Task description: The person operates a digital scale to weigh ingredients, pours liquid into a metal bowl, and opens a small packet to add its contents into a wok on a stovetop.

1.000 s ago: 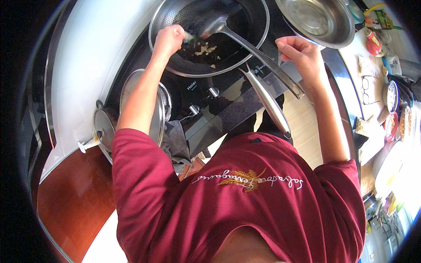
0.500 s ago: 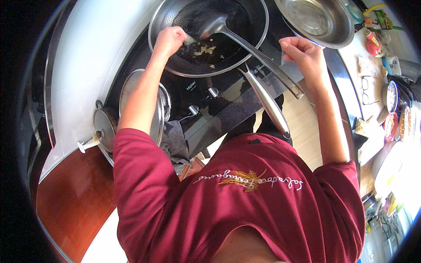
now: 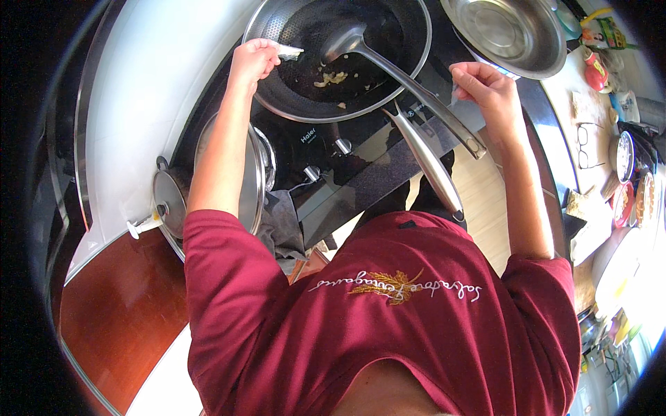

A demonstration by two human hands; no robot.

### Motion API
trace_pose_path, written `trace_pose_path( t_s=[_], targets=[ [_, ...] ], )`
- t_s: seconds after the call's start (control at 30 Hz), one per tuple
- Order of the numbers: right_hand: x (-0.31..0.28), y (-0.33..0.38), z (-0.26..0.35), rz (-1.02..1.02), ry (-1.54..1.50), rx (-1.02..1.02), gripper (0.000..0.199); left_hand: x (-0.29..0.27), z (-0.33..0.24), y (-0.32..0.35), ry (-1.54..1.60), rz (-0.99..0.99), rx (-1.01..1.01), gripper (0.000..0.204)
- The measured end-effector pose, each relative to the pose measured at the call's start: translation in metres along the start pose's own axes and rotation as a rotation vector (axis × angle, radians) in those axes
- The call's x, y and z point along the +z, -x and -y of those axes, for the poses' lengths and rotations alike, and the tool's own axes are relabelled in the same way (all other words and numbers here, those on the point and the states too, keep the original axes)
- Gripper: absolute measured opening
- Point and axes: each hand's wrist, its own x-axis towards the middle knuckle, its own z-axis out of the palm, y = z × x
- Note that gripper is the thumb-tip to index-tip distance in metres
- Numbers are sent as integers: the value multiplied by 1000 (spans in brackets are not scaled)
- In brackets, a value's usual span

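Observation:
My left hand (image 3: 255, 62) is closed over the left rim of the black wok (image 3: 279, 33). Its fingers pinch a small white plastic packet (image 3: 290, 52), which points in over the pan. Low in the wok lie small pale-yellow bits of food (image 3: 331, 79). A steel spatula (image 3: 415, 88) rests in the wok with its handle leaning over the near-right rim. To the right of the wok, my right hand (image 3: 487, 89) is raised in a pinch. A tiny translucent scrap (image 3: 454, 95) shows at its fingertips; its kind is unclear.
The wok's long steel handle (image 3: 431, 166) points toward my body. A steel basin (image 3: 505, 33) stands at the far right. Left on the black stove are a large lid (image 3: 253, 187), a smaller lidded pot (image 3: 168, 197) and a grey cloth (image 3: 281, 225). Eyeglasses (image 3: 581, 145) lie on the right counter.
My left hand has drawn back a little to the left and the packet in it now shows more plainly. My right hand has stayed nearly in place, with the scrap now visible.

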Motion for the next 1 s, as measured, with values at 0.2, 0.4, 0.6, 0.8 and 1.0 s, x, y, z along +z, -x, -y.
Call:
trace_pose_path(
  t_s=[0.2,0.4,0.6,0.8,1.0],
  targets=[
    [3,0,2,6,-15,-5,21,15,11,-1,-784,-245,538,6],
    [5,5,3,-25,-15,2,21,22,14,-3,-815,142,574,6],
    [3,5,0,-20,-28,11,21,7,18,-8,-860,-72,626,7],
    [3,6,1,-8,-10,-4,21,1,18,-7,-734,-197,571,7],
    [1,5,2,-18,-26,-20,21,2,-2,4,-755,-108,440,6]
  ],
)
